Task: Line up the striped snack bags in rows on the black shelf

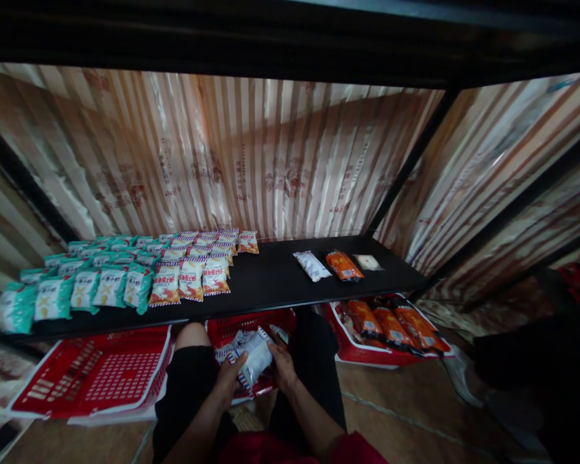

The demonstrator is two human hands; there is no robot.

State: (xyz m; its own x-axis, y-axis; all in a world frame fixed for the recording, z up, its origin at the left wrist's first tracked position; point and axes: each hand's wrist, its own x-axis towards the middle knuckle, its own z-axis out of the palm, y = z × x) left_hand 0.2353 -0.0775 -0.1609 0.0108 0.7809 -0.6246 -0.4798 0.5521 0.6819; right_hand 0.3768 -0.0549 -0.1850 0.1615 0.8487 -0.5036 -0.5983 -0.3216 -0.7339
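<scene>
Above the middle red basket [211, 325], between my knees, I hold a snack bag [258, 354] with its silvery back facing up. My left hand [232, 375] grips its left side, thumb on top. My right hand [282, 362] closes on its right side, with the undersides of the fingers hidden. More snack bags with striped edges lie in the basket beneath, partly covered by my hands. On the black shelf [270, 277] ahead, rows of white-and-orange snack bags [191, 278] stand beside rows of teal snack bags [111, 285].
On the shelf's right lie a silvery bag [312, 265], an orange package [343, 265] and a white package [367, 262]. A red basket [120, 374] sits at left; another red basket [367, 356] at right holds orange packages. A person's shoe [461, 377] is at far right. Black posts frame the shelf.
</scene>
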